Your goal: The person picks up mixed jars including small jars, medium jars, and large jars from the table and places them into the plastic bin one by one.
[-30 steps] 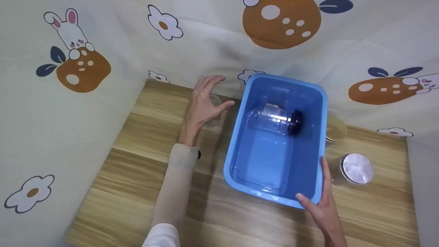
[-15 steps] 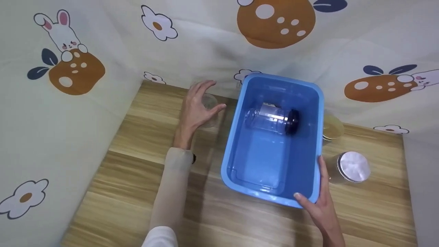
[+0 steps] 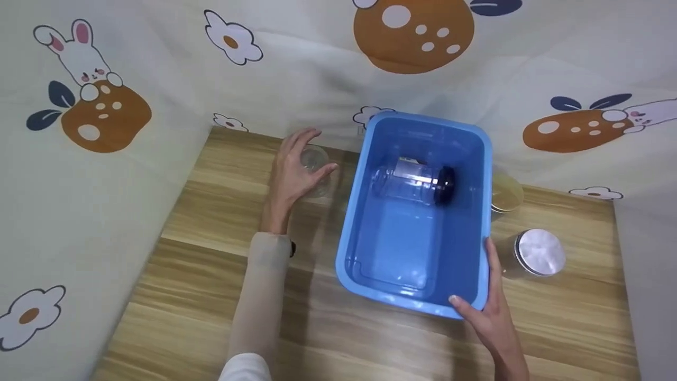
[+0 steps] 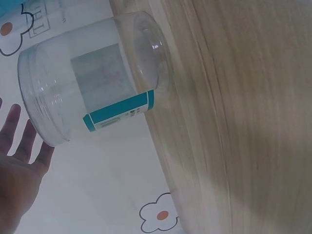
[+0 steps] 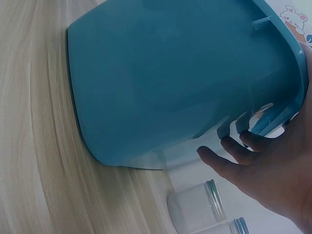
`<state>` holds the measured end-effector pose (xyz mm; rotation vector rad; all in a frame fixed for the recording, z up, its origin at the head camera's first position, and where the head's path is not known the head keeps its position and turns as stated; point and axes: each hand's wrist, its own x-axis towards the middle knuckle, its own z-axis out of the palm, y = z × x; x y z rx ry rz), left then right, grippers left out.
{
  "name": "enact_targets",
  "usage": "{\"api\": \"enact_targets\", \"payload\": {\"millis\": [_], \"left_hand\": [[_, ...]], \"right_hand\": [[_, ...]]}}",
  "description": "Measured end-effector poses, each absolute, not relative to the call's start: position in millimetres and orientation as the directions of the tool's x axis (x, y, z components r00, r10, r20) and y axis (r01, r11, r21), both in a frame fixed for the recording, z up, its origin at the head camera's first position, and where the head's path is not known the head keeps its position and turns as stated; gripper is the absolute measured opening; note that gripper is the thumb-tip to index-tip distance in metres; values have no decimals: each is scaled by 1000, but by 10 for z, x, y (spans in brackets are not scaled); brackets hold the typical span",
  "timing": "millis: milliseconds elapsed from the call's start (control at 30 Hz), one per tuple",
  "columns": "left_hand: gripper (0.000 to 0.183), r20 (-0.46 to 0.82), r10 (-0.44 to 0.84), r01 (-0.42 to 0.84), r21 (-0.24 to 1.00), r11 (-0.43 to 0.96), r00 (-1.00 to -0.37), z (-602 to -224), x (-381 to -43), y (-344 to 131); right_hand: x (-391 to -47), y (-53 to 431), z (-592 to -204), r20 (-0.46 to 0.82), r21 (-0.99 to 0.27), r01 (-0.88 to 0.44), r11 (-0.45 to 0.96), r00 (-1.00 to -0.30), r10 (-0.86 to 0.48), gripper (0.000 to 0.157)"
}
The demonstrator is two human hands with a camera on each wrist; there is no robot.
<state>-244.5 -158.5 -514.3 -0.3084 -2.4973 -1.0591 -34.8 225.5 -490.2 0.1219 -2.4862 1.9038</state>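
A clear plastic jar (image 4: 92, 78) without a lid stands on the wooden table, with a teal-edged label on its side. My left hand (image 3: 294, 172) is at its mouth, thumb and fingers spread apart in a wide curve. In the left wrist view, fingertips (image 4: 46, 148) lie right at the jar's rim. My right hand (image 3: 494, 312) grips the near right corner of a blue plastic bin (image 3: 407, 248), thumb over the rim and fingers along the outer wall. Inside the bin, another clear jar (image 3: 407, 182) with a dark lid lies on its side.
Right of the bin stand a silver-lidded jar (image 3: 540, 252) and a jar with a yellowish lid (image 3: 505, 193), partly hidden by the bin. Behind the wooden table (image 3: 206, 206) hangs a cream cloth (image 3: 296, 79) printed with rabbits, oranges and flowers.
The head view has turned slightly, shifting the scene left. My left hand has drawn a little left and nearer at the jar. The right hand keeps its hold on the bin.
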Motion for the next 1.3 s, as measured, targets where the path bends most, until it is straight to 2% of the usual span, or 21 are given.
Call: {"api": "enact_targets", "payload": {"millis": [300, 533, 767, 1033, 1300], "left_hand": [[83, 404, -9, 292, 677, 676, -915, -5240, -2430, -1632], [83, 361, -31, 249, 700, 669, -932, -5372, -2432, -1671], [93, 303, -61, 197, 748, 633, -951, -5439, -2440, -1671], [95, 262, -74, 167, 783, 599, -962, -5519, -2446, -1658], [105, 266, -98, 169, 814, 556, -959, -5594, -2436, -1665]], "right_hand": [[-357, 2256, -4905, 26, -962, -37, 271, -999, -42, 111], [-367, 2260, -4935, 71, -967, -84, 240, -996, -62, 109], [-371, 2266, -4943, 119, -965, -133, 225, -990, -77, 108], [-371, 2270, -4955, 118, -965, -132, 224, -990, -76, 109], [-367, 2278, -4970, 136, -968, -150, 201, -987, -83, 111]]}}
